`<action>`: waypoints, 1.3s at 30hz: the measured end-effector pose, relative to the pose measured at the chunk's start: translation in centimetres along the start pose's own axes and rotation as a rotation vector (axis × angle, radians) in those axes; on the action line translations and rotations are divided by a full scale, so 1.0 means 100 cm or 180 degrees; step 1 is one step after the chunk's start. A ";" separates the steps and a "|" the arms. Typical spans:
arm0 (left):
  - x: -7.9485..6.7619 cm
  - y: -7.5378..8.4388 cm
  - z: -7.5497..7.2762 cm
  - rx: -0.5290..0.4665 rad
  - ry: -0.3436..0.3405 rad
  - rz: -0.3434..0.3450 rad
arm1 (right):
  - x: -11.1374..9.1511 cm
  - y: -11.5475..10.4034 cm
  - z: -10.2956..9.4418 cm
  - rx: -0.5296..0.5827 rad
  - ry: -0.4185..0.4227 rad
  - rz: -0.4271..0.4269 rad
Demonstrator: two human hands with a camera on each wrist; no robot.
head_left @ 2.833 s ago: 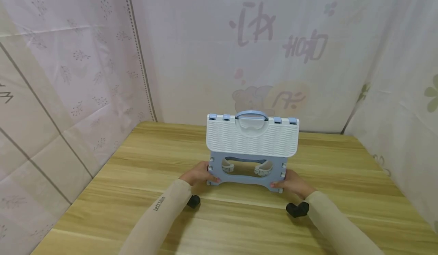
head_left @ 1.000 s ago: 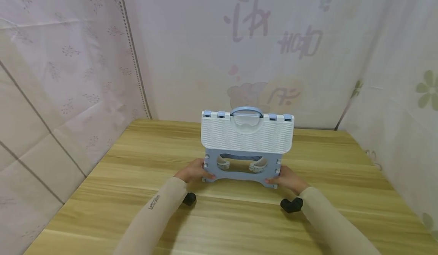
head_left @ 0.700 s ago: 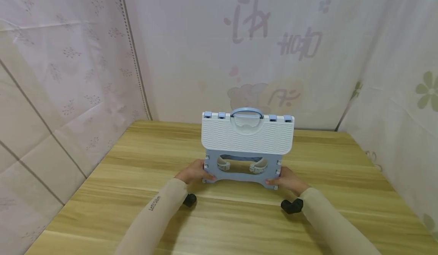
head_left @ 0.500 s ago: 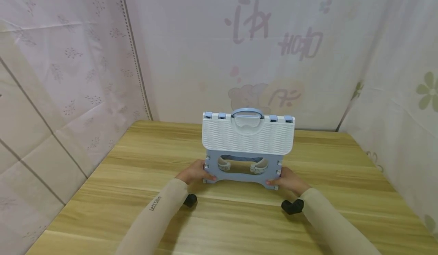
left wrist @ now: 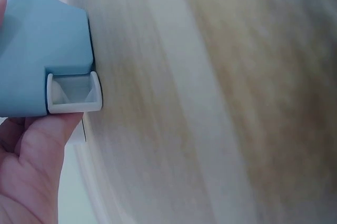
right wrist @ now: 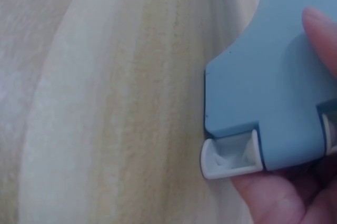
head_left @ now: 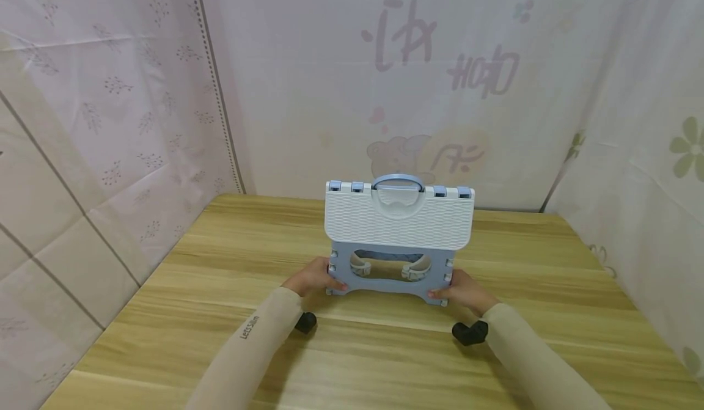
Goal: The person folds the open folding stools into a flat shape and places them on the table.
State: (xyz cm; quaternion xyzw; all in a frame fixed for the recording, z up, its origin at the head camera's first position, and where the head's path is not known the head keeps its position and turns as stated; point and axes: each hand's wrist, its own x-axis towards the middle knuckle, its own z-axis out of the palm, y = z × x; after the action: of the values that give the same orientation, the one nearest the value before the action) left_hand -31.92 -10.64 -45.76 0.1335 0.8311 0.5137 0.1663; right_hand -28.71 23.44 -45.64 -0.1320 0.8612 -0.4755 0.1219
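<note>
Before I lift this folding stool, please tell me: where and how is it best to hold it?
Probably by the blue handle, coming from above: it arches up at the middle of the upper edge of the white top, and no hand covers it. The left hand and right hand hold the blue panel low at its sides.

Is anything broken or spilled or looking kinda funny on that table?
Nothing stands out. The blue-and-white folding stool shows no visible break, and the left hand and right hand grip its lower sides, one on each. No spill shows on the table.
</note>
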 end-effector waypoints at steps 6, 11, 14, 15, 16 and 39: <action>-0.002 0.001 -0.001 -0.0024 -0.0043 0.0057 | -0.001 0.000 0.001 0.0022 0.0032 -0.0059; -0.001 0.004 -0.001 -0.0019 -0.0015 0.0000 | 0.000 0.001 0.000 0.0010 0.0040 -0.0055; 0.000 0.004 -0.002 -0.0028 -0.0009 -0.0009 | 0.001 0.002 0.000 0.0014 0.0054 -0.0053; 0.001 0.003 -0.002 -0.0023 -0.0019 -0.0009 | 0.001 0.002 0.000 0.0019 0.0063 -0.0048; 0.001 0.003 -0.003 -0.0016 -0.0029 -0.0003 | 0.001 0.003 0.000 0.0023 0.0073 -0.0045; 0.002 -0.002 -0.003 -0.0030 -0.0107 0.0075 | 0.002 0.002 0.001 0.0053 0.0041 0.0015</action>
State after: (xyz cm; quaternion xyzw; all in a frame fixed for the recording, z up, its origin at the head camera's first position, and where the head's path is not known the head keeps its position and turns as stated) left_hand -32.22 -10.88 -45.80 0.1510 0.8241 0.5171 0.1748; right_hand -28.87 23.43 -45.88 -0.1259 0.8582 -0.4832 0.1187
